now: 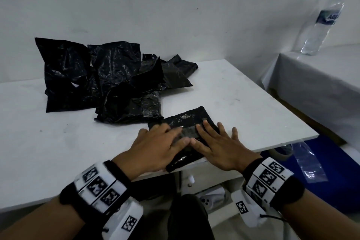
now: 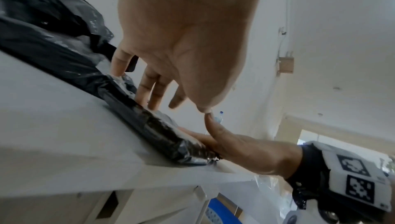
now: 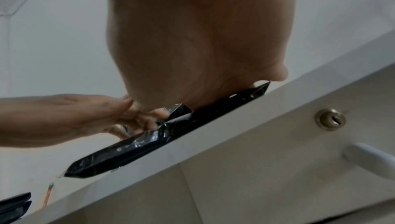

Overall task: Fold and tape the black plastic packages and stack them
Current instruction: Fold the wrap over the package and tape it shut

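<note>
Pressing flat, we keep the folded package (image 1: 187, 122) on the white counter (image 1: 253, 103) at its 6 o'clock edge, long axis 7 to 1. Left hand (image 1: 157, 144) and right hand (image 1: 218, 144) lie equally near, fingers straight and spread. The loose bag pile (image 1: 101, 78) sits at 10 o'clock; the bottle (image 1: 323, 25) stands far at 2.

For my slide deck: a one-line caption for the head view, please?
Left hand and right hand press a folded black package flat at the table edge.
</note>
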Motion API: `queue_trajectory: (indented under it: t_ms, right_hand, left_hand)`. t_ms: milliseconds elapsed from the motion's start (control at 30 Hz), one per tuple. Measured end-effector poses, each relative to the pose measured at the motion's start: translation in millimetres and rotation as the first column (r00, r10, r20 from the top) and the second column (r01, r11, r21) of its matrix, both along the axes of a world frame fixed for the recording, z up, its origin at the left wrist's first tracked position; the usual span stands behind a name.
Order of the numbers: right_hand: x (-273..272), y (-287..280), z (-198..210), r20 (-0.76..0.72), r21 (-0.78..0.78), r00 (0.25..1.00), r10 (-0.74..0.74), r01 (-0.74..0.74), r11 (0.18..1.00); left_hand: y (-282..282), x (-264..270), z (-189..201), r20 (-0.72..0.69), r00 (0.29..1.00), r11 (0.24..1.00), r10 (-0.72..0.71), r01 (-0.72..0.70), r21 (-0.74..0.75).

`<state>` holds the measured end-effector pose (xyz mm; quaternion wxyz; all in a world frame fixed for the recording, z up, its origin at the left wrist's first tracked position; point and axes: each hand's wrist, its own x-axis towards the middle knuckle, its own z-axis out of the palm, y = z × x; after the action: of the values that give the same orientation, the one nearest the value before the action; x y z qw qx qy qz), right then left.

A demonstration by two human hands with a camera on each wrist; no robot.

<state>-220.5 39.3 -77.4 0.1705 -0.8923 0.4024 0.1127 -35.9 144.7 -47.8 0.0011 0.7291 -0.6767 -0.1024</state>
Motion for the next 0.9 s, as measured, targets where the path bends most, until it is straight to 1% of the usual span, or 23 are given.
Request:
queue_trajectory:
  t_ms: [33, 67, 133, 167, 200, 367, 500, 667, 800, 900]
  right_hand:
    - [0.0, -0.6, 0.0, -0.002, 0.010, 1.000, -0.004, 0.004, 1.000]
    - [-0.4, -1.2, -0.9, 0.002, 0.012, 1.000, -0.005, 0.005, 1.000]
    - [-2.6, -1.6, -3.6, 0.036, 0.012, 0.999, -0.011, 0.011, 1.000]
    - [-3.9, -1.7, -5.1, 0.056, 0.017, 0.998, -0.020, 0.019, 1.000]
    - [-4.5, -1.6, -6.4, 0.068, 0.018, 0.997, -0.027, 0.026, 0.999]
    - [-3.7, -1.6, -10.1, 0.042, -0.038, 0.999, -0.016, 0.018, 0.999]
    - [-1.8, -2.2, -9.0, 0.051, -0.061, 0.999, -0.017, 0.020, 0.998]
    - [-1.3, 3.2, -6.7, 0.021, -0.069, 0.999, -0.033, 0.034, 0.997]
    - [-4.5, 13.8, 1.9, 0.013, -0.027, 0.999, -0.030, 0.031, 0.999]
    - [-4.5, 24.6, 1.9, 0.051, -0.055, 0.999, -0.001, 0.004, 0.998]
  left_hand:
    - [-6.8, -4.3, 1.5, 0.049, 0.999, 1.000, -0.013, 0.014, -0.017]
    - [-11.4, -8.2, 0.4, 0.071, 0.997, 0.999, -0.036, 0.035, 0.013]
    - [-15.0, -11.3, -7.6, 0.038, 0.997, 0.987, -0.070, 0.064, 0.145]
    - [-13.8, -9.2, -13.6, 0.009, 0.997, 0.979, -0.073, 0.070, 0.192]
    - [-11.0, -6.2, -18.8, -0.012, 0.997, 0.975, -0.072, 0.073, 0.210]
    - [8.2, 3.8, -23.9, -0.033, 0.999, 0.976, -0.019, 0.026, 0.218]
    - [13.4, 5.2, -24.6, -0.063, 0.998, 0.977, 0.009, 0.005, 0.213]
    - [15.1, 11.8, -22.9, -0.091, 0.996, 0.977, -0.006, 0.025, 0.212]
    - [17.9, 24.7, -17.2, -0.113, 0.993, 0.975, -0.027, 0.051, 0.216]
    - [21.6, 30.7, -12.8, -0.127, 0.991, 0.985, -0.039, 0.059, 0.161]
